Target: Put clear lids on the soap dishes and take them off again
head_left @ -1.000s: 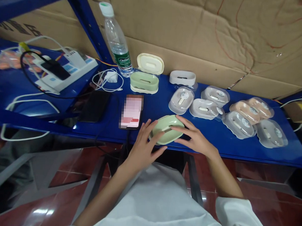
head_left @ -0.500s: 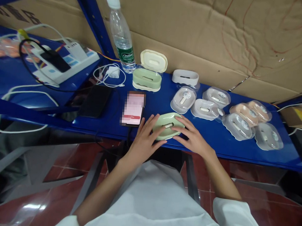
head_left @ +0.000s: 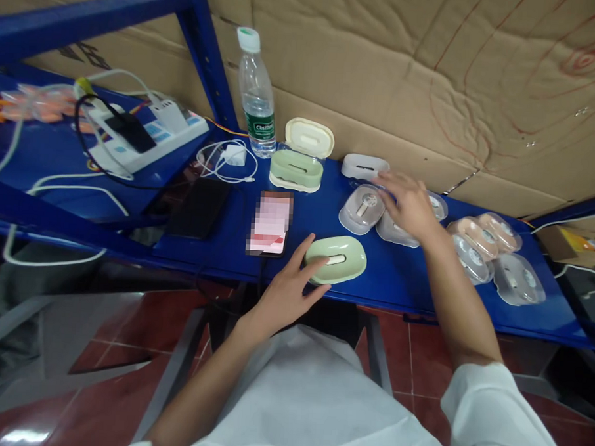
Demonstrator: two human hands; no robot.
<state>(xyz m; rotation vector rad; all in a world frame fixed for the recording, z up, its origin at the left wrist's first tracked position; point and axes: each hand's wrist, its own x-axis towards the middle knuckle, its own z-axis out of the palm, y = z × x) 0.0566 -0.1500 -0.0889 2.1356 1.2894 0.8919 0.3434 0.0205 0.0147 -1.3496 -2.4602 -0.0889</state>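
Note:
A pale green oval soap dish [head_left: 351, 268] with a cream strip in its middle slot lies near the table's front edge. My left hand [head_left: 295, 282] holds its left end, thumb at the near rim and one finger on the strip. Farther back, my right hand [head_left: 407, 200] stretches out with its fingers apart, fingertips at the right end of a white soap dish [head_left: 364, 165]; whether they touch it I cannot tell. Beneath that hand is a clear-covered dish [head_left: 393, 232], partly hidden. Another clear-covered dish [head_left: 362, 209] sits just left of it.
Several more covered dishes, including peach ones [head_left: 474, 236], stand at the right. A green dish with a cream lid [head_left: 296, 170], a water bottle [head_left: 258, 109] and a phone [head_left: 272, 222] are to the left, beside a charger [head_left: 234, 154] and a power strip [head_left: 153, 141].
My right hand has left the green dish and moved back and right toward the white dish. My left hand stays on the green dish. The view has shifted slightly.

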